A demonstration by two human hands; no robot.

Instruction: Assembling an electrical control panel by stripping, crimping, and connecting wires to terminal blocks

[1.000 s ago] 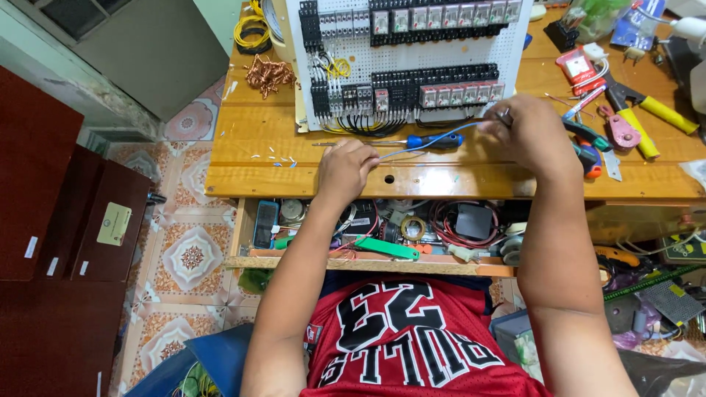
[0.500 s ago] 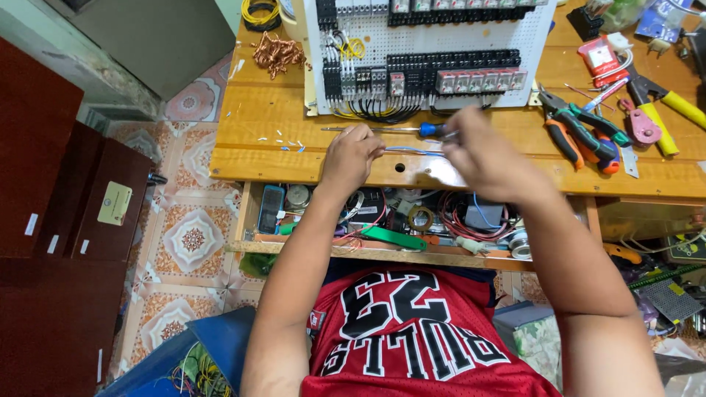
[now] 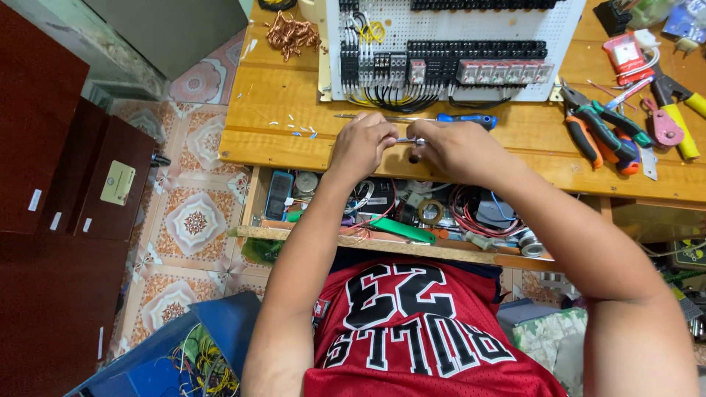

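My left hand (image 3: 364,143) and my right hand (image 3: 457,151) meet over the front part of the wooden workbench (image 3: 279,95). Both pinch a short thin grey wire piece (image 3: 408,140) held level between the fingertips. Just behind the hands a blue-handled screwdriver (image 3: 465,118) lies flat on the bench. Past it stands a white perforated panel (image 3: 456,29) carrying rows of black terminal blocks and relays with black and yellow wires.
Pliers and cutters with green, red and yellow handles (image 3: 603,132) lie at the right. A tangle of copper wire (image 3: 290,33) sits at the back left. An open drawer (image 3: 412,213) under the bench holds wire coils and parts. Dark red cabinets (image 3: 51,184) stand at the left.
My right hand has come in from the right, near the tools, to join the left hand at the bench's front. The screwdriver now lies on the bench behind the hands.
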